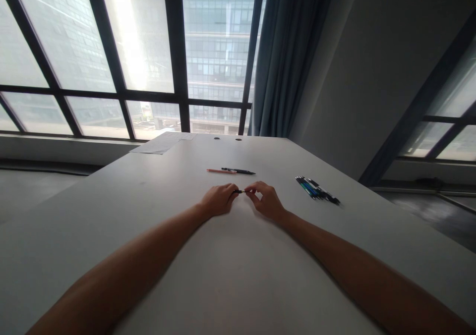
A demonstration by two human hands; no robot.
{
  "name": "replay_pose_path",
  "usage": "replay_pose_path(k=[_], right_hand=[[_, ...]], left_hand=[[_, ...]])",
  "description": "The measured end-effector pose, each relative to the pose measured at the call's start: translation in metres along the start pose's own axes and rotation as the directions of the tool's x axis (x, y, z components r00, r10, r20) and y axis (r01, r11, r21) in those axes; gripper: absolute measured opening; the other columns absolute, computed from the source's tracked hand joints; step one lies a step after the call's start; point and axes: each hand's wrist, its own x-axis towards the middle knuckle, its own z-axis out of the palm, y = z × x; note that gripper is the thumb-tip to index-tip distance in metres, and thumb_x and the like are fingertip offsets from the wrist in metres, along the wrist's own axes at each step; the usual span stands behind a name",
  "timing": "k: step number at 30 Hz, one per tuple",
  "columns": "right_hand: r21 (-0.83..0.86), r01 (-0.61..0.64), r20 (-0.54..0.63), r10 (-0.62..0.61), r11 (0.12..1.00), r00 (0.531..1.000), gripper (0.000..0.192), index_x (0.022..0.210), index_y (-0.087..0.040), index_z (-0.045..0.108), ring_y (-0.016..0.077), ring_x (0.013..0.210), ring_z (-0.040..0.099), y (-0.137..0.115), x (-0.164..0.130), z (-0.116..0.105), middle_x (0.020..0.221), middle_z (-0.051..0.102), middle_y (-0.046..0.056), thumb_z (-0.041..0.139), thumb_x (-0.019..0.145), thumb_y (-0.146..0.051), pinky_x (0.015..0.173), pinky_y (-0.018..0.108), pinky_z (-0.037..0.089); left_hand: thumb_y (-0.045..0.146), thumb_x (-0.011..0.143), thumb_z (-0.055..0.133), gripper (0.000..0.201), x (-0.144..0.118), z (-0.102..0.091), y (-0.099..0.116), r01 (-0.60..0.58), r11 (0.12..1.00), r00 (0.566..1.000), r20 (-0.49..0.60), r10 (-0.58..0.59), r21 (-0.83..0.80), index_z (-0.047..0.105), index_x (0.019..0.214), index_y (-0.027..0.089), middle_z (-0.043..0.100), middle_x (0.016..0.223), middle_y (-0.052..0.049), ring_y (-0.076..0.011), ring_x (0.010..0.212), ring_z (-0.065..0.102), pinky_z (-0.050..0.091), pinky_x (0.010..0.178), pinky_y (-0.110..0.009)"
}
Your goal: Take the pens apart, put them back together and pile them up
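Observation:
Both my hands meet at the middle of the white table (230, 255). My left hand (218, 199) is closed around a dark pen (239, 192), most of which is hidden in the fist. My right hand (266, 199) pinches the pen's exposed tip end between thumb and fingers. Just beyond my hands lie an orange pen (221, 171) and a black pen (238, 171), end to end. A bundle of several dark and teal pens (317, 190) lies to the right of my right hand.
Sheets of paper (163, 142) lie at the table's far left corner. Two round cable holes (216, 138) sit near the far edge. Large windows and a blue curtain (286, 57) stand behind the table; a wall rises on the right.

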Motion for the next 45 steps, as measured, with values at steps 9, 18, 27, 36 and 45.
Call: replay_pose_path(k=[9,18,27,36,45], right_hand=[[-0.011,-0.029,0.01,0.03,1.0,1.0,0.008,0.086,-0.02,0.069,0.0173,0.073,0.061,0.001,0.0,0.002,0.08,0.069,0.004,0.062,0.084,-0.017,0.072,0.032,0.049],[0.025,-0.086,-0.001,0.086,0.996,0.996,0.014,0.081,-0.021,0.072,0.0178,0.072,0.062,-0.007,0.002,0.005,0.076,0.069,0.004,0.064,0.078,-0.009,0.071,0.032,0.05],[0.07,-0.254,0.117,0.245,0.965,0.962,0.011,0.084,-0.018,0.072,0.0171,0.072,0.064,-0.013,0.003,0.002,0.078,0.072,0.004,0.06,0.083,-0.018,0.07,0.028,0.047],[-0.158,-0.126,0.137,0.148,0.979,0.979,0.037,0.075,-0.019,0.062,0.0162,0.067,0.056,-0.009,0.0,0.007,0.073,0.065,0.004,0.041,0.097,-0.04,0.065,0.028,0.039],[-0.168,0.003,0.183,0.028,0.986,0.983,0.018,0.085,-0.018,0.062,0.0181,0.073,0.056,-0.01,-0.001,0.001,0.078,0.065,0.005,0.053,0.092,-0.031,0.074,0.033,0.04]], left_hand=[[0.031,0.095,0.04,0.022,0.0,0.0,0.0,-0.012,1.0,1.0,0.013,0.012,-0.006,0.058,0.104,0.021,0.069,0.097,-0.006,-0.02,0.082,0.066,0.049,0.07,-0.03],[0.032,0.095,0.041,0.024,-0.001,-0.004,0.004,0.031,0.999,0.998,0.048,-0.032,0.013,0.059,0.107,0.023,0.07,0.099,-0.005,-0.0201,0.083,0.067,0.049,0.069,-0.029],[0.032,0.095,0.042,0.023,-0.002,-0.005,0.005,0.032,0.999,0.997,0.067,-0.033,0.014,0.058,0.108,0.023,0.07,0.099,-0.005,-0.02,0.081,0.067,0.048,0.066,-0.029],[0.027,0.091,0.041,0.017,-0.002,-0.008,0.006,-0.017,1.0,0.999,0.051,0.017,0.007,0.055,0.097,0.019,0.069,0.089,-0.007,-0.0208,0.074,0.065,0.047,0.061,-0.03],[0.025,0.09,0.043,0.015,-0.002,-0.01,0.008,0.013,1.0,0.998,0.065,-0.014,0.024,0.055,0.097,0.019,0.068,0.089,-0.008,-0.0211,0.074,0.065,0.047,0.062,-0.03]])
